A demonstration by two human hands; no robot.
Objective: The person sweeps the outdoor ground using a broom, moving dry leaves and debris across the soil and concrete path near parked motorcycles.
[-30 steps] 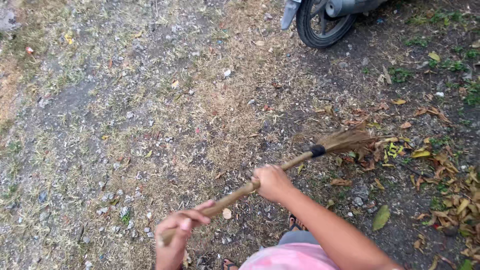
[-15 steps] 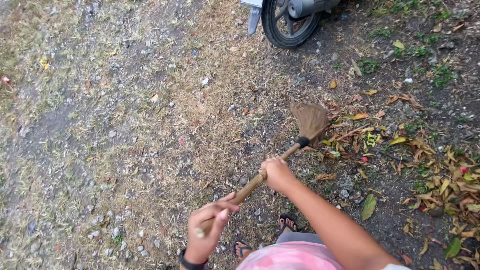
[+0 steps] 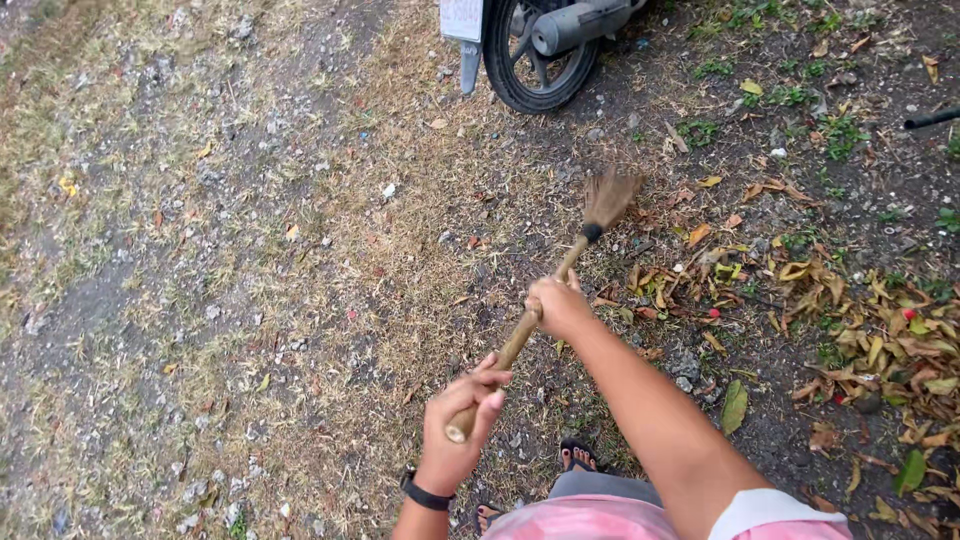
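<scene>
I hold a stick broom with a wooden handle and a brown bristle head bound by a black band. My left hand grips the near end of the handle; a dark band is on that wrist. My right hand grips the handle further up. The bristle head sits over dry ground just left of a scatter of fallen yellow and brown leaves. My feet in dark sandals show below.
A parked motorbike's rear wheel and mudguard stand at the top, just beyond the broom head. Gravel and dry grass cover the left side. Green weeds grow at the top right.
The broom head has swung from the leaf pile on the right toward the left and further away, near the wheel. Both hands shifted right and up; the view has tilted.
</scene>
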